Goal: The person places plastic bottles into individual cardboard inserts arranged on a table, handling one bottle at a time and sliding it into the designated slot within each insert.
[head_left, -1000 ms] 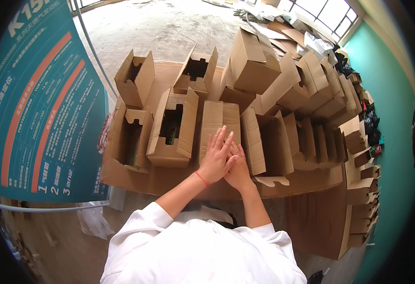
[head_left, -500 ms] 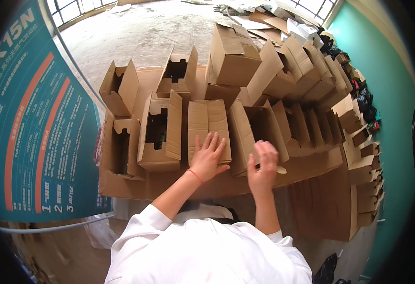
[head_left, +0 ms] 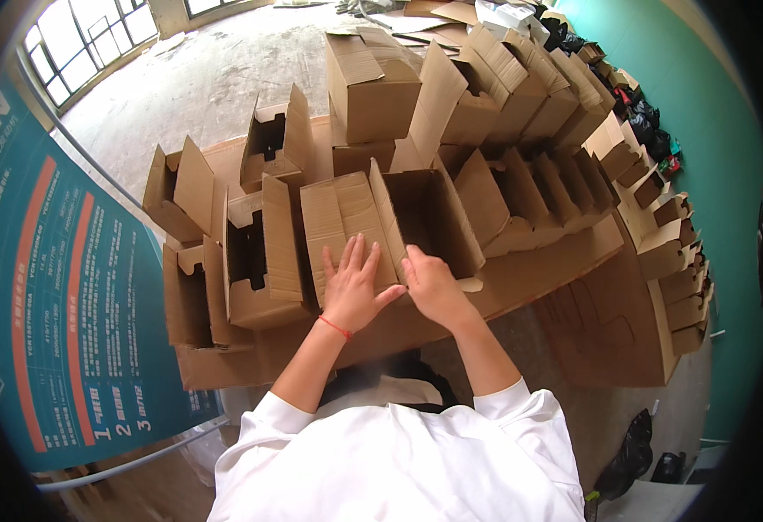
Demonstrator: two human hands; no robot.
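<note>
My left hand point(head_left: 353, 287), with a red string at its wrist, lies with fingers spread on the top of a closed cardboard box point(head_left: 333, 202). Just to its right, my right hand point(head_left: 436, 287) has its fingers bent together at the near left corner of an open cardboard box point(head_left: 459, 204), by the edge of the raised flap point(head_left: 386, 209). Its fingertips are partly hidden there. The inside of the open box is in shadow. Another cardboard box point(head_left: 268, 300), with a notched opening, stands left of the closed one.
Several more open boxes point(head_left: 503, 196) stand in a row to the right. A taller closed box point(head_left: 373, 109) stands behind. All rest on a cardboard-covered surface point(head_left: 312, 348). At the left hangs a teal banner point(head_left: 59, 304); at the right runs a green wall point(head_left: 703, 174).
My right hand has moved left from the open box's near side to its near left corner, its fingers drawing in. The left hand stays on the closed box. The view has shifted.
</note>
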